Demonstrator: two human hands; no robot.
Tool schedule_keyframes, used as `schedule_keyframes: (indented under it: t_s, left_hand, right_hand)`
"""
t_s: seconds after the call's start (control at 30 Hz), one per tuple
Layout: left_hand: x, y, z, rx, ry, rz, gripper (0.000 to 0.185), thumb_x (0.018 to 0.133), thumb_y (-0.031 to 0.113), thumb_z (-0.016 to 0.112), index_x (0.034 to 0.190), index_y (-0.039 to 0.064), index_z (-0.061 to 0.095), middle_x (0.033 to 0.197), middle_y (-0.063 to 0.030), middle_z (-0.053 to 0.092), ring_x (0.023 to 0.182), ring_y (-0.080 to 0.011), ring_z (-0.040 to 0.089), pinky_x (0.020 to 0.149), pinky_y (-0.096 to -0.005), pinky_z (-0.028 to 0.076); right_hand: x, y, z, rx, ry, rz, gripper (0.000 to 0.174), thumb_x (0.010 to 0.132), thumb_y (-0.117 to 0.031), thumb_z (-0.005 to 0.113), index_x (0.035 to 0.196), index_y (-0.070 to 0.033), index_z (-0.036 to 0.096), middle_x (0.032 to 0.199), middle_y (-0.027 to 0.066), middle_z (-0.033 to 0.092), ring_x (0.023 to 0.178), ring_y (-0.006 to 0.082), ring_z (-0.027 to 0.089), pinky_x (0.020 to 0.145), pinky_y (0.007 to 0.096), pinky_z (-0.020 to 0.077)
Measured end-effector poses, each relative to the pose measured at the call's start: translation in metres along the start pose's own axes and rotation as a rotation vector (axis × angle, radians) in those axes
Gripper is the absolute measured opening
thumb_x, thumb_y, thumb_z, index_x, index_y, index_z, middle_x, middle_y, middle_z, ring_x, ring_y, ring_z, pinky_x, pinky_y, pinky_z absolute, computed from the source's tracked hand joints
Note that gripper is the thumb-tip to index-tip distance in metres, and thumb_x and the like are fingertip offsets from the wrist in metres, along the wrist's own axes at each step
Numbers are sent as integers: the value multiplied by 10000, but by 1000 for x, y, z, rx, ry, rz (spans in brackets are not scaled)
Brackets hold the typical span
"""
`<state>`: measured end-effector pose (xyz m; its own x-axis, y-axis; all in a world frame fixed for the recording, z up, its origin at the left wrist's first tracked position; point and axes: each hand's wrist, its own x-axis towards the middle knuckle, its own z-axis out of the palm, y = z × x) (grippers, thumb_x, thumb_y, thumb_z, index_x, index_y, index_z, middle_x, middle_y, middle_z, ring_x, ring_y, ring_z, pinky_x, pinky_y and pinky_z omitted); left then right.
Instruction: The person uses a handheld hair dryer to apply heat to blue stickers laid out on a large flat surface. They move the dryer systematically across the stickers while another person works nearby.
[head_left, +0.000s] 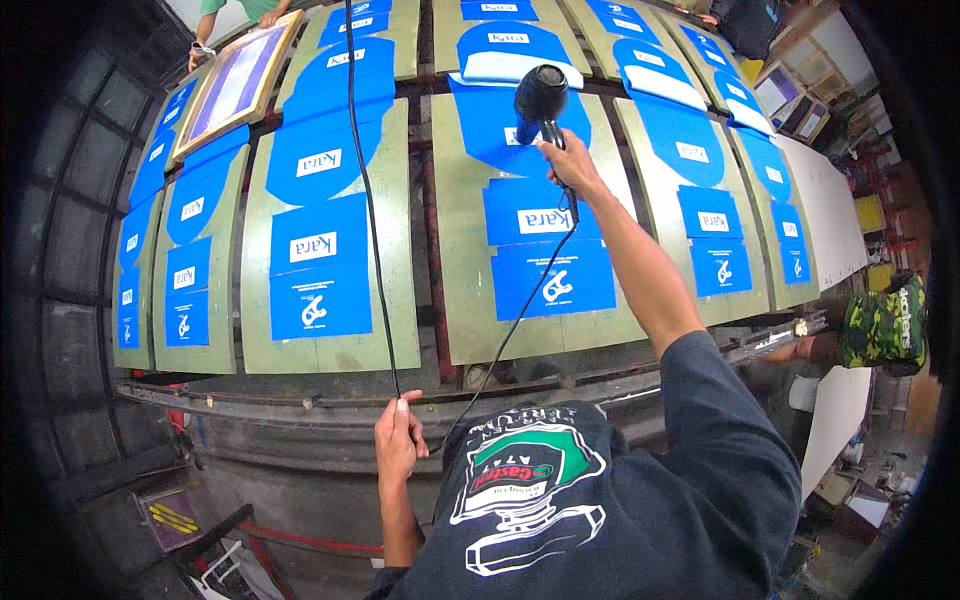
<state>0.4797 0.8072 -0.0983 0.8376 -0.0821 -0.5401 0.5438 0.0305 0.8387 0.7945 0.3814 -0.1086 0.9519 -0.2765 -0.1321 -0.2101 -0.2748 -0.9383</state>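
My right hand (574, 161) grips the handle of a black hair dryer (541, 94), held over a blue printed fabric piece (480, 124) on a greenish board (465, 330). The dryer's nozzle hides part of a white printed patch. Its black cord (517, 319) runs down from the handle towards my left hand (401, 431). That hand, low and in front of my body, is closed on the cord, which also rises from it across the boards. Blue rectangular pieces (553, 281) with white print lie nearer to me on the same board.
More boards (330, 356) with blue pieces stand in rows on both sides. At the upper left, a co-worker's hands (199, 56) touch a wooden-framed printing screen (289, 45). Another person in dark clothing (742, 26) is at the upper right. A metal rail (300, 405) runs along the near edge.
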Motion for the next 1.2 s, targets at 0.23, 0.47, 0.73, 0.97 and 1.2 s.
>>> schedule_keyframes:
  t_s: [0.23,0.47,0.73,0.97,1.2]
  left_hand:
    - [4,1,3,-22,16,28,439,1094,348,412,1248,-17,601,615,1,444,421,-84,453,411,-271,463]
    - [15,1,5,-49,-17,14,443,1098,337,394,1261,-33,574,646,-14,467,463,-115,515,467,-291,518]
    - [19,4,3,-93,-20,4,440,1099,335,392,1255,-35,573,672,-21,472,486,-129,537,502,-308,548]
    - [18,-1,1,-85,-20,17,435,1095,344,413,1240,-29,582,664,-20,478,491,-130,547,507,-311,554]
    - [14,8,1,-83,30,12,434,1094,346,413,1247,-22,587,660,-18,484,492,-122,543,503,-306,553]
  right_hand:
    - [-6,4,-25,-85,95,-4,433,941,-273,678,1244,1,534,801,71,592,540,146,606,453,295,482]
    - [13,26,-45,-37,128,9,354,942,-286,677,1109,-1,548,790,79,601,529,156,612,448,313,490]
    - [43,24,-45,-1,196,3,365,938,-299,682,1106,-4,548,790,91,601,534,168,621,455,317,495]
    - [43,6,-15,40,56,-41,388,936,-302,677,1131,5,545,791,69,592,542,152,612,456,306,493]
    - [26,-8,6,-89,-43,-64,424,946,-298,665,1219,3,545,825,76,609,562,153,626,471,303,488]
